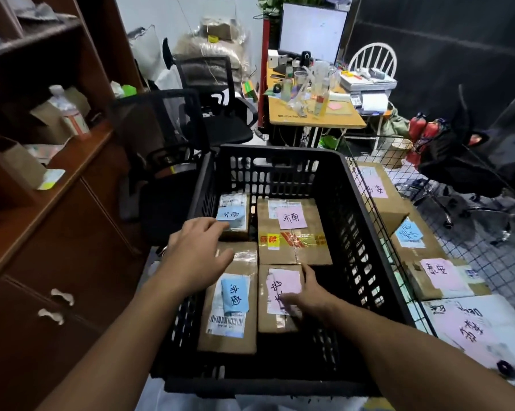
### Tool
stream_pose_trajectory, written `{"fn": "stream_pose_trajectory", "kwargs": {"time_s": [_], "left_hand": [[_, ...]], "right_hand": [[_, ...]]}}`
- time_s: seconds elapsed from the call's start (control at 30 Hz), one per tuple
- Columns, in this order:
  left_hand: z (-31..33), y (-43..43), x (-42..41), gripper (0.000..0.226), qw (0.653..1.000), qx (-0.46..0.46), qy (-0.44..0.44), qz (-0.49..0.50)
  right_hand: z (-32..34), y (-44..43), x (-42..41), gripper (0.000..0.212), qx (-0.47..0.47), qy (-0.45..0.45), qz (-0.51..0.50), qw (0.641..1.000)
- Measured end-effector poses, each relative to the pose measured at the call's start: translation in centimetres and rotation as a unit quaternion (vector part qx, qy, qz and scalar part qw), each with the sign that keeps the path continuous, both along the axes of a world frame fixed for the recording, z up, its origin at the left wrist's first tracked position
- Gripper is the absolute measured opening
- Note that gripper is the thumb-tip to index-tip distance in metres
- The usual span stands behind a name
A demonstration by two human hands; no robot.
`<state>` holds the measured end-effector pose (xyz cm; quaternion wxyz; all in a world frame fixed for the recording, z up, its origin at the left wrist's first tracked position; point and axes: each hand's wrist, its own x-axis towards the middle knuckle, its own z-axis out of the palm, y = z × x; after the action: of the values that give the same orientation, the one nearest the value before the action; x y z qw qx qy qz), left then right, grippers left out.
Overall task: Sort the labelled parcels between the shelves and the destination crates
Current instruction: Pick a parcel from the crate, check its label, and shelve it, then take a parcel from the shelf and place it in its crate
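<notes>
In crate (283,152), near side: pink-label parcel (283,281), long axis away from me; right hand (308,296) spread flat atop it.

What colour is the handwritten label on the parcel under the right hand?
Pink handwritten label, clearest in the head view.

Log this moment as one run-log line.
left grip: over far-left blue-label parcel | right grip: rests on near-right pink-label parcel | black crate: contains both
</notes>
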<state>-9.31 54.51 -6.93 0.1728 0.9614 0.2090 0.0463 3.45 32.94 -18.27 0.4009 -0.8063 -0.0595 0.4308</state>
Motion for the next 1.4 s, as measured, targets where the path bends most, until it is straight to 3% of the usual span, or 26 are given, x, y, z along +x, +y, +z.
{"fn": "stream_pose_trajectory", "kwargs": {"time_s": [0.2,0.4,0.5,0.6,0.8,0.93,1.07,1.23,1.4], "left_hand": [[-0.3,0.0,0.2,0.053,1.0,0.002,-0.019,0.015],[0.0,-0.4,0.0,0.053,1.0,0.015,0.016,0.002],[0.5,-0.5,0.1,0.053,0.999,0.032,0.019,-0.024],[1.3,-0.6,0.5,0.053,0.998,0.025,0.005,-0.059],[2.4,-1.7,1.9,0.059,0.983,-0.027,-0.053,-0.173],[2.8,-3.5,3.2,0.065,0.97,-0.037,-0.06,-0.233],[3.6,-6.4,4.1,0.064,0.954,-0.022,-0.07,-0.292],[5.1,-12.2,3.7,0.063,0.923,-0.044,-0.087,-0.371],[6.3,-19.8,1.5,0.06,0.888,-0.049,-0.129,-0.439]], "right_hand": [[-1.2,-0.5,0.0,0.115,-0.064,-0.013,0.047,0.997],[0.1,0.2,0.4,0.115,-0.226,-0.138,0.151,0.952],[2.4,0.3,0.6,0.094,-0.274,-0.219,0.197,0.916],[5.4,0.4,0.5,0.07,-0.258,-0.295,0.201,0.898],[12.3,-1.1,-2.4,0.062,-0.255,-0.485,0.156,0.822],[15.0,-4.0,-5.2,0.059,-0.278,-0.546,0.094,0.785],[15.6,-9.0,-8.1,0.054,-0.309,-0.549,-0.012,0.776],[14.4,-16.1,-13.1,0.055,-0.357,-0.496,-0.12,0.782],[14.1,-22.8,-19.5,0.057,-0.394,-0.458,-0.217,0.767]]}}
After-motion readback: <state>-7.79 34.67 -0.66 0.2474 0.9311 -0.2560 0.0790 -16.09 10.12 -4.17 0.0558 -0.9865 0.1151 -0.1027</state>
